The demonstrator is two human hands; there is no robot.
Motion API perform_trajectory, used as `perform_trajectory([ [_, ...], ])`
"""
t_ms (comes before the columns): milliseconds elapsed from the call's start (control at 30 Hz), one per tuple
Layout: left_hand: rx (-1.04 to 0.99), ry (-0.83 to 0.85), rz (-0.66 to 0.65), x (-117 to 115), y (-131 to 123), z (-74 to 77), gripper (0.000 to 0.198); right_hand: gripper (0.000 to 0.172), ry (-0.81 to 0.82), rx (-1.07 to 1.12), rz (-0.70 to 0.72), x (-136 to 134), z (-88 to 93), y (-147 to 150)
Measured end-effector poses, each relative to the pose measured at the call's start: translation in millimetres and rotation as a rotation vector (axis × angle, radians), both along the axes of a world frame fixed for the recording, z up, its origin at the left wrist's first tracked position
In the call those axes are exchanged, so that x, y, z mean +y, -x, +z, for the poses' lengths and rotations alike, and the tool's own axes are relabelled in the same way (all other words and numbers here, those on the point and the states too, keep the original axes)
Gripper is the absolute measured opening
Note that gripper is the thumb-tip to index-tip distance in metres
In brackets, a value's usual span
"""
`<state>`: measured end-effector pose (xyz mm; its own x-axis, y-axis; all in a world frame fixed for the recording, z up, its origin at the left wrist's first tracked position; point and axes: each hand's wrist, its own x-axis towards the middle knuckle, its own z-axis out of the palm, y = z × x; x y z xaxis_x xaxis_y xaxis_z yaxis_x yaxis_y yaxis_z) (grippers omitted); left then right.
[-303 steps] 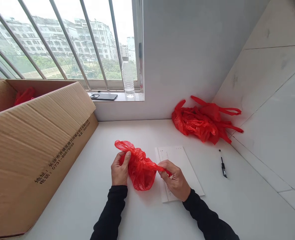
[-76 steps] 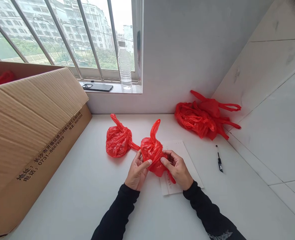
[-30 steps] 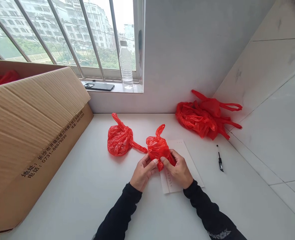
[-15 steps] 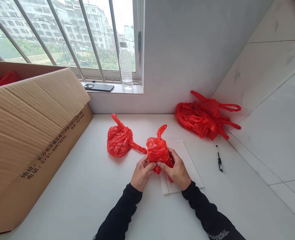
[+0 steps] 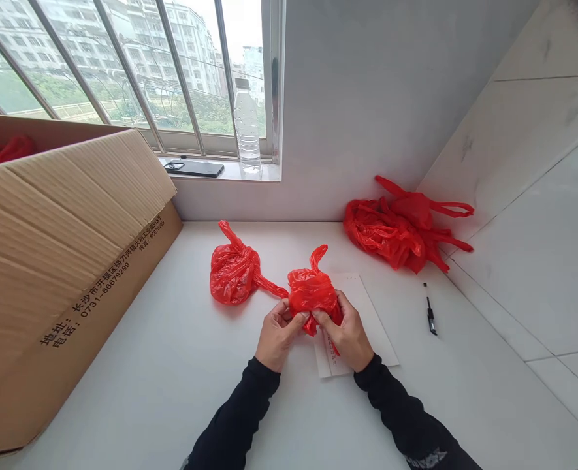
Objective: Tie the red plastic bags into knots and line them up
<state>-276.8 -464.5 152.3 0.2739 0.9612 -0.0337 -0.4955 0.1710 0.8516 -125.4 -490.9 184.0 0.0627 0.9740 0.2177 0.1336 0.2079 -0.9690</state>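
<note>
Both hands pinch a small bunched red plastic bag [image 5: 311,292] just above the white counter. My left hand [image 5: 277,337] grips its lower left side with thumb and fingers closed. My right hand [image 5: 348,334] holds its lower right side, fingers curled round the plastic. One handle loop of the bag sticks up. A second bunched red bag [image 5: 234,271] lies on the counter to the left, its tail reaching toward the held bag. Beneath my right hand lies a white paper sheet [image 5: 367,313].
A large open cardboard box [image 5: 68,254] with red bags inside fills the left side. A pile of loose red bags [image 5: 399,228] sits in the back right corner. A small black pen [image 5: 430,320] lies near the tiled wall. On the windowsill stand a water bottle [image 5: 246,134] and a phone [image 5: 193,168].
Over ten seconds one bunched bag was set down at the left and another taken up. In the last second my fingers have squeezed the held bag tighter; its position barely changed.
</note>
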Motion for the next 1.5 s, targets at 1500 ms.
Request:
perform_trajectory([
  [1500,-0.054,0.126,0.025,1,1,6.5,0.044,0.036,-0.010,0.053,-0.003,5,-10.5,-7],
])
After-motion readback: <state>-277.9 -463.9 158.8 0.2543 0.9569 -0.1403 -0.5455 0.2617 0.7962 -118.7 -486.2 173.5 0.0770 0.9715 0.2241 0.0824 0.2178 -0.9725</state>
